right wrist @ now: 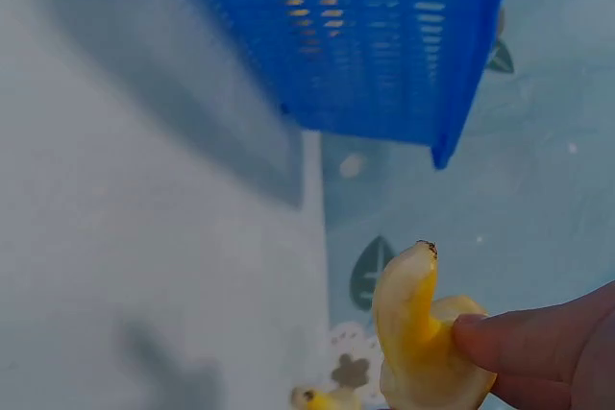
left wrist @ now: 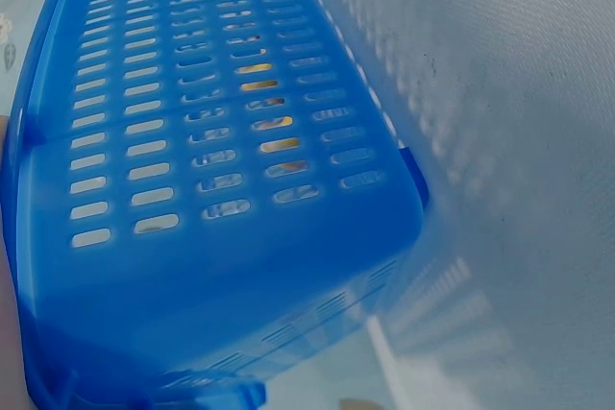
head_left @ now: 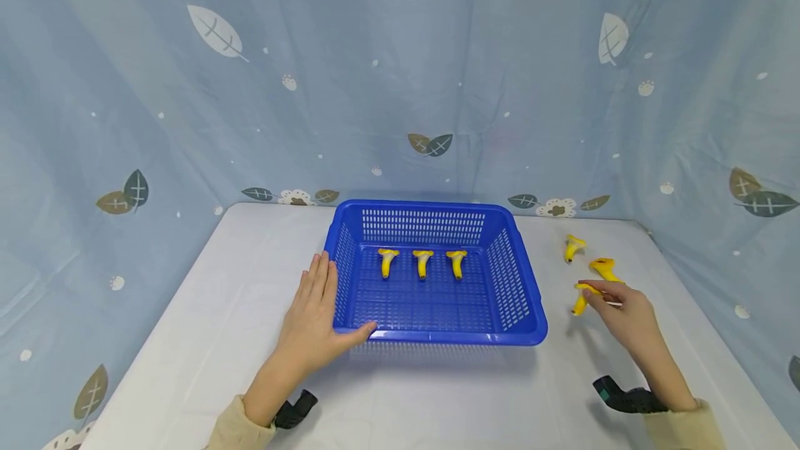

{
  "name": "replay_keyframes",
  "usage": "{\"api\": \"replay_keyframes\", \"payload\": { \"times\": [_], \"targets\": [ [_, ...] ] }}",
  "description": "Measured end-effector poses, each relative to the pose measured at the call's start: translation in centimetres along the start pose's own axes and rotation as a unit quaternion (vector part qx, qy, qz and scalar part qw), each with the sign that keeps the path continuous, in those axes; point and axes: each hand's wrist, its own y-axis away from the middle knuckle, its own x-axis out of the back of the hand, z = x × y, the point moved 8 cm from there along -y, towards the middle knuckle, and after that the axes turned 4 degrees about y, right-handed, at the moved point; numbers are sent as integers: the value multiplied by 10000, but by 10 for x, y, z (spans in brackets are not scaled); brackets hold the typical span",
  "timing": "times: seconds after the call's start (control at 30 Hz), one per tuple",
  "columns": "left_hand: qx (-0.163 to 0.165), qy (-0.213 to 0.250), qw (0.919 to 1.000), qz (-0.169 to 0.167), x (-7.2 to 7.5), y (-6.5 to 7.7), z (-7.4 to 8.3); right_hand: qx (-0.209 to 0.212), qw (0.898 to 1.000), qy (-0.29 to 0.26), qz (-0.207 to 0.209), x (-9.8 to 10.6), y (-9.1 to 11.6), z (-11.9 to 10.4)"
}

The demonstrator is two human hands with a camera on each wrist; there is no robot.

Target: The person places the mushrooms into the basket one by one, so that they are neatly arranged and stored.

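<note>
A blue plastic basket (head_left: pixel 431 336) with slotted walls stands mid-table. Inside, three yellow chanterelle mushrooms (head_left: pixel 421 264) lie in a row, stems toward me. My left hand (head_left: pixel 312 318) rests at the basket's front left corner, fingers straight along the left rim and thumb on the front rim. To the right of the basket, my right hand (head_left: pixel 625 311) pinches another chanterelle (head_left: pixel 580 303) between thumb and fingers, above the table. The right wrist view shows this chanterelle (right wrist: pixel 423 343) close up, its dark stem end pointing up in that view. Two more chanterelles (head_left: pixel 573 248) lie beyond the hand.
The white table (head_left: pixel 250 283) ends at the back against a blue curtain (head_left: pixel 375 89) printed with leaves and flowers. Black wrist devices sit below each hand. Through the slots of the basket wall (left wrist: pixel 183 122), yellow bits show in the left wrist view.
</note>
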Motion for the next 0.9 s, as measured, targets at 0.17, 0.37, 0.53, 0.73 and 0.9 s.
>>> {"api": "replay_keyframes", "payload": {
  "times": [0.17, 0.37, 0.53, 0.73, 0.9],
  "targets": [
    [-26, 28, 10000, 19, -1, 0, 0, 370, 9992, -20, 176, 15, -3, -35],
    [-53, 61, 9999, 82, 0, 1, 1, 391, 9985, -355, 115, 19, -14, -60],
    [-29, 51, 10000, 80, 0, 2, 0, 547, 9964, -647, 58, 18, -22, -83],
    [-46, 45, 10000, 55, -1, 2, 1, 673, 9942, -828, -111, 12, -30, -107],
    [-42, 29, 10000, 43, -1, 2, 1, 771, 9918, -995, -207, 8, -37, -125]
  ]
}}
